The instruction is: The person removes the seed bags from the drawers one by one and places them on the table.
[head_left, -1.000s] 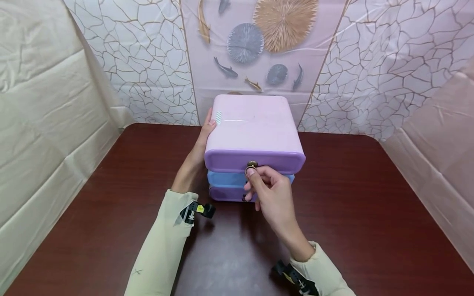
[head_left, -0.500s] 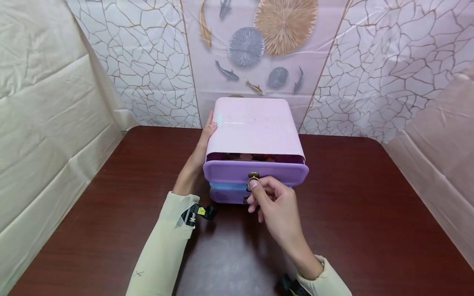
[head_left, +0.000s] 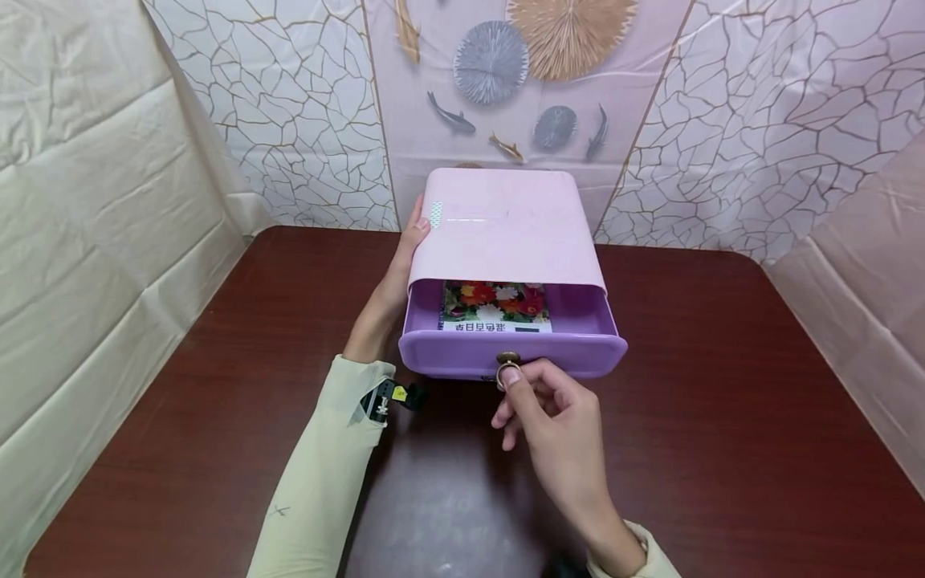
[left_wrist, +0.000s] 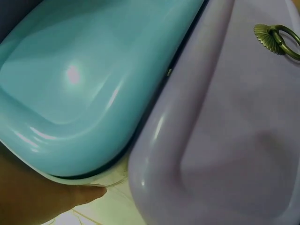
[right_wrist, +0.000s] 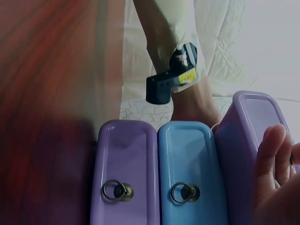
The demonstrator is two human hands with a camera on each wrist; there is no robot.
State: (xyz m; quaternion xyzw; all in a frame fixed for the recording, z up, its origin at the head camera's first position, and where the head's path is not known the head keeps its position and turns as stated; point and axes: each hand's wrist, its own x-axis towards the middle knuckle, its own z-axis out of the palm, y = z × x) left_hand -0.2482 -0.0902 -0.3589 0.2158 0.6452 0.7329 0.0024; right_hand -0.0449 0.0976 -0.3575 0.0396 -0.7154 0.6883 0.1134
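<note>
At left, the left hand [head_left: 406, 250] set against the side of the pale pink cabinet [head_left: 506, 241], fingers fairly straight along it and thumb at the top edge, seemingly bracing, wrapped around nothing. In the middle, the cabinet itself, standing on the dark red desk [head_left: 723, 385], with the top purple drawer [head_left: 448, 354] drawn partway out at the front. Inside that drawer, seemingly lying flat, a flower-printed packet [head_left: 495, 308], back end hidden under the cabinet top. Beneath, clearest in the right wrist view, a lower purple drawer [right_wrist: 126, 147] and a blue drawer [right_wrist: 187, 147], both pushed in. Farther right, on the top drawer's front, a brass ring pull [head_left: 508, 358], pinched between thumb and forefinger of the right hand [head_left: 567, 425], other fingers loosely bent, apparently holding nothing more.

Possible trouble from here: a dropped drawer, from too long a pull; a forward slide or tip of the cabinet, from too light a brace at left; a crooked jam, from an off-centre tug; a lost ring, from so small a pinch.
</note>
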